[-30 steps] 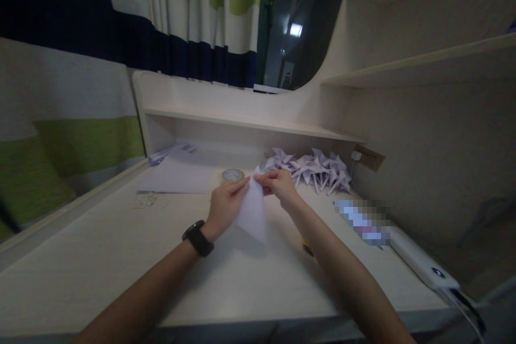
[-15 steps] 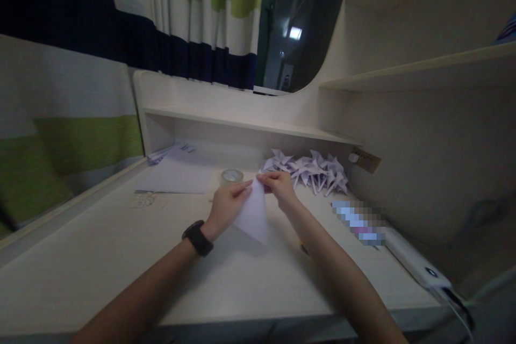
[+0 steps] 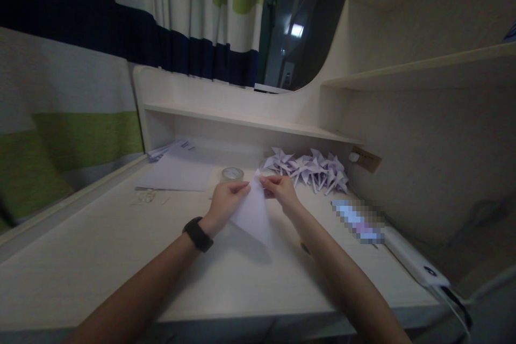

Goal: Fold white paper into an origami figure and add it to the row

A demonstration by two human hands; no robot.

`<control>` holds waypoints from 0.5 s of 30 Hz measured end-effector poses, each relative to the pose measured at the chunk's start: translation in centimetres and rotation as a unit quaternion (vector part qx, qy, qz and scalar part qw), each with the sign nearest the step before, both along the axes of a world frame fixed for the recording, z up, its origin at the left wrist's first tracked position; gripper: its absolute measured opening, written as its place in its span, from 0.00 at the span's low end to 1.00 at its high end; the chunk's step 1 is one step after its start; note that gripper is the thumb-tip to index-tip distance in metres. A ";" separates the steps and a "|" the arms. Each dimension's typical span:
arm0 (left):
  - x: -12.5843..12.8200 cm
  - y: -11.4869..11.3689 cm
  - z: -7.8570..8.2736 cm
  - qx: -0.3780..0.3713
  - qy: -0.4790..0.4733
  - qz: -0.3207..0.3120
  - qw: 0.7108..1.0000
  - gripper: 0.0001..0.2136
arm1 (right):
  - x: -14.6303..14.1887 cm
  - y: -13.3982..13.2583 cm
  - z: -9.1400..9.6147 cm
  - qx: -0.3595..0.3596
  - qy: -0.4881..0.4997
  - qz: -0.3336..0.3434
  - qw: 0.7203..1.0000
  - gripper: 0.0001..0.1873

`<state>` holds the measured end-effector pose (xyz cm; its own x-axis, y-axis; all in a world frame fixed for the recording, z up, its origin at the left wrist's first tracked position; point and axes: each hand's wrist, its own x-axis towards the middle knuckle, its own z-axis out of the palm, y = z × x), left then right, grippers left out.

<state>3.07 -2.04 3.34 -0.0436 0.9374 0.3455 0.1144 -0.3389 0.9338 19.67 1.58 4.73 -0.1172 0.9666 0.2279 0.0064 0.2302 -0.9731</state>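
Observation:
A white sheet of paper (image 3: 253, 215), folded or curled to a point at its far end, is held above the desk between both hands. My left hand (image 3: 228, 201), with a dark watch on the wrist, pinches its left edge. My right hand (image 3: 280, 191) pinches the paper near the pointed tip from the right. Just behind the left hand lies a roll of clear tape (image 3: 232, 174). Beyond the right hand several folded white paper pinwheels (image 3: 308, 166) are heaped. A small dark object (image 3: 305, 248) is partly hidden by my right forearm.
At the back left lies a stack of white paper (image 3: 177, 171), with small pale scraps (image 3: 145, 197) in front. To the right are a blurred-out flat object (image 3: 358, 221) and a long white device (image 3: 415, 258) with a cable. A low shelf (image 3: 242, 122) runs along the back.
My right fingers have shifted slightly down and right from the paper's tip, so more of the tip shows. The left hand has moved slightly left, still holding the sheet.

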 end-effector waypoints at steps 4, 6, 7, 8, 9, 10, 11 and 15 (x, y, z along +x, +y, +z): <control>0.1 -0.1 0.0 0.000 0.002 0.007 1.000 0.10 | 0.8 -1.0 -1.0 -0.022 0.003 0.007 1.000 0.24; 0.1 -0.2 0.1 0.004 0.012 0.009 1.000 0.09 | 0.9 -1.2 -1.4 -0.018 0.017 0.002 1.000 0.23; 0.2 -0.3 0.1 0.006 0.017 0.009 1.000 0.09 | 0.9 -1.2 -1.6 -0.017 0.022 0.001 1.000 0.22; 0.2 -0.3 0.1 0.009 0.020 0.010 1.000 0.08 | 0.9 -1.2 -1.7 -0.018 0.025 0.003 1.000 0.22; 0.2 -0.3 0.1 0.011 0.024 0.013 1.000 0.08 | 0.8 -1.2 -1.9 -0.019 0.024 0.004 1.000 0.22; 0.3 -0.2 0.1 0.013 0.027 0.016 0.999 0.08 | 0.8 -1.1 -2.0 -0.020 0.019 0.005 1.000 0.22; 0.3 -0.2 0.0 0.014 0.030 0.019 0.999 0.07 | 0.7 -1.1 -2.1 -0.020 0.014 0.004 1.000 0.23; 0.3 0.0 0.0 0.015 0.037 0.022 0.999 0.07 | 0.7 -1.0 -2.4 -0.029 0.007 0.004 1.000 0.23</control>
<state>3.35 -2.06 3.29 -0.0587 0.9243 0.3771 0.1978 -0.3595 0.9120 20.32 0.53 2.29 -0.1229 0.9771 0.1738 -0.0080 0.1742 -0.9847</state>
